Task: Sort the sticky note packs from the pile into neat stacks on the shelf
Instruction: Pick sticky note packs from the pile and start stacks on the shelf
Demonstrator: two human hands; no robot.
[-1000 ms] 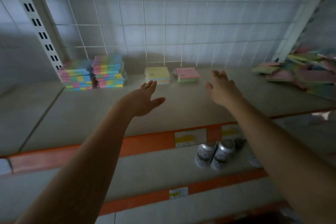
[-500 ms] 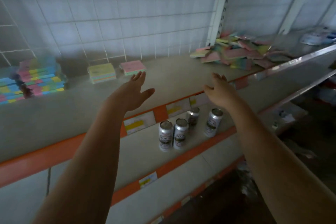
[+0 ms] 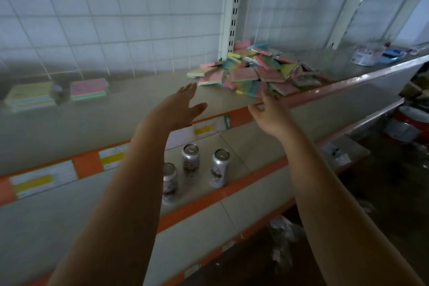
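Both hands, left hand (image 3: 178,105) and right hand (image 3: 270,112), reach spread and empty toward the pile (image 3: 250,72) at centre right; best pinch one loose edge pack, leaving neighbours undisturbed.

Both bare forearms reach forward and up from the bottom of the view, side by side and well apart. The left hand (image 3: 178,109) is flat, fingers straight and together, thumb splayed to the right. The right hand (image 3: 270,115) has relaxed, slightly spread fingers and holds nothing.
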